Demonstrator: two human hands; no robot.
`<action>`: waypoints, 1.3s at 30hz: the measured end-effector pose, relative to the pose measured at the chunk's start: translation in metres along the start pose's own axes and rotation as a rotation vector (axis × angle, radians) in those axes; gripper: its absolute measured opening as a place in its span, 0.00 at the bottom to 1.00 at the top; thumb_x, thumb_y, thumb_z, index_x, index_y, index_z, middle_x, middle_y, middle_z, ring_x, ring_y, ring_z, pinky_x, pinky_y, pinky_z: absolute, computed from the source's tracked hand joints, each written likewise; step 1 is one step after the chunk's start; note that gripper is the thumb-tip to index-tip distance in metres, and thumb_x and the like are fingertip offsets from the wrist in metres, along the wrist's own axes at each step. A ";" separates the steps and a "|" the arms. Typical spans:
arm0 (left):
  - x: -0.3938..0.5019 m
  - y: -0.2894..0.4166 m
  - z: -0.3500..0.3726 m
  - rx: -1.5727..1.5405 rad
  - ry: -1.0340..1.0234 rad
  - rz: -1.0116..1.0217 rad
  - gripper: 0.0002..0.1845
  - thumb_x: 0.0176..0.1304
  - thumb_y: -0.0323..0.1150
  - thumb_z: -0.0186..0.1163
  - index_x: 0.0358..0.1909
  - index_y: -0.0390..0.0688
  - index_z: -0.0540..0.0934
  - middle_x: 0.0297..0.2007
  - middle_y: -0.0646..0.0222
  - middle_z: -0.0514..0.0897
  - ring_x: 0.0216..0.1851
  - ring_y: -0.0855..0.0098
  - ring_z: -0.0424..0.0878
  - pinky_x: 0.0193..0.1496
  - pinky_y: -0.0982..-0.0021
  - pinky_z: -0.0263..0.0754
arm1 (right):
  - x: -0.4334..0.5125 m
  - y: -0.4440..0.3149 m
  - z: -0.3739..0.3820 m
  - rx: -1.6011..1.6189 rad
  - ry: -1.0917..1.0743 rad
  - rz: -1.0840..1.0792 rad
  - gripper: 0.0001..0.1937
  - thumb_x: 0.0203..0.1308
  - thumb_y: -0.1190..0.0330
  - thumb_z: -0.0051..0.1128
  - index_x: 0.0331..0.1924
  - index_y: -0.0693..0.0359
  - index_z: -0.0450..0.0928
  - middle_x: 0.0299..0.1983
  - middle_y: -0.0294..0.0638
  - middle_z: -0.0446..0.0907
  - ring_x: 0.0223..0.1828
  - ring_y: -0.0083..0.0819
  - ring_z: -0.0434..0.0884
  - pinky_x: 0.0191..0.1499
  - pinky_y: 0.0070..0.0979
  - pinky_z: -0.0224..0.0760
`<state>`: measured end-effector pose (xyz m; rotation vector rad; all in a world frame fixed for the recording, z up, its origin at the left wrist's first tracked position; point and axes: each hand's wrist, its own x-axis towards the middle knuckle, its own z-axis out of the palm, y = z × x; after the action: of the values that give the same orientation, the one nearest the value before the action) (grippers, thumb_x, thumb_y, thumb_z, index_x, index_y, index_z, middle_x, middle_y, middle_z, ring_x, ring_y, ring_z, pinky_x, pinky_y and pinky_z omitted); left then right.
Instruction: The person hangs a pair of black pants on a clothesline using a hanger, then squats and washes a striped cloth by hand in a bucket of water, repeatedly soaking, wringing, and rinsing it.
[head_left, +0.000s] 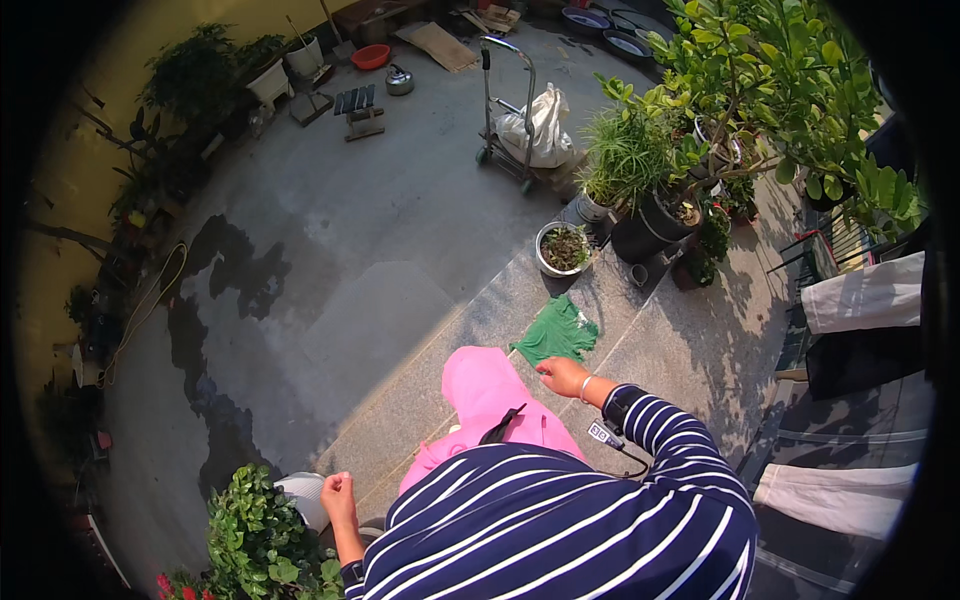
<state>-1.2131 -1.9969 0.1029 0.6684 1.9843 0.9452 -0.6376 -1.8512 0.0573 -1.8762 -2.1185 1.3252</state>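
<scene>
My right hand (562, 377), with a light bracelet at the wrist, is held out at my right side. In the picture it borders the near edge of a crumpled green cloth or torn plastic sheet (559, 330) on the stone step. Its fingers are partly bent, and the palm side is hidden. On the other side, my left hand (340, 499) has its fingers curled in, with no object visible in it. A ribbed white pot (304, 499) with a leafy plant (259, 525) is nearest to it. Pink trousers (487, 382) cover my legs.
Stone steps (652, 352) run diagonally down to a concrete yard (360, 225) with wet patches. A white planter (562, 249) and a black pot (654, 229) stand ahead. Beyond them is a hand trolley (510, 112) with a white sack (541, 127). Laundry (862, 292) hangs at right.
</scene>
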 end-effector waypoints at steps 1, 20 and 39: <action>0.025 0.016 0.005 0.026 -0.019 -0.019 0.06 0.66 0.31 0.68 0.36 0.39 0.83 0.29 0.78 0.82 0.30 0.84 0.74 0.35 0.78 0.69 | 0.013 -0.007 -0.005 0.045 0.037 0.031 0.18 0.61 0.62 0.59 0.53 0.62 0.82 0.50 0.53 0.83 0.53 0.51 0.82 0.56 0.41 0.75; 0.455 0.225 0.272 -0.027 -0.395 0.224 0.09 0.68 0.31 0.66 0.32 0.38 0.81 0.30 0.73 0.84 0.32 0.82 0.78 0.39 0.80 0.72 | 0.354 0.047 -0.107 -0.011 0.268 0.021 0.16 0.59 0.65 0.58 0.49 0.61 0.83 0.45 0.53 0.84 0.49 0.52 0.83 0.54 0.43 0.76; 0.953 0.552 0.570 0.476 -0.640 0.761 0.08 0.59 0.32 0.71 0.30 0.37 0.88 0.48 0.58 0.86 0.47 0.66 0.84 0.49 0.65 0.78 | 0.806 -0.031 -0.324 0.194 0.478 0.127 0.16 0.64 0.66 0.56 0.54 0.60 0.81 0.51 0.50 0.81 0.50 0.48 0.82 0.56 0.39 0.76</action>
<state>-1.1688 -0.7731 -0.0940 1.8213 1.3595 0.5310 -0.7191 -1.0037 -0.1185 -2.0171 -1.6050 0.9313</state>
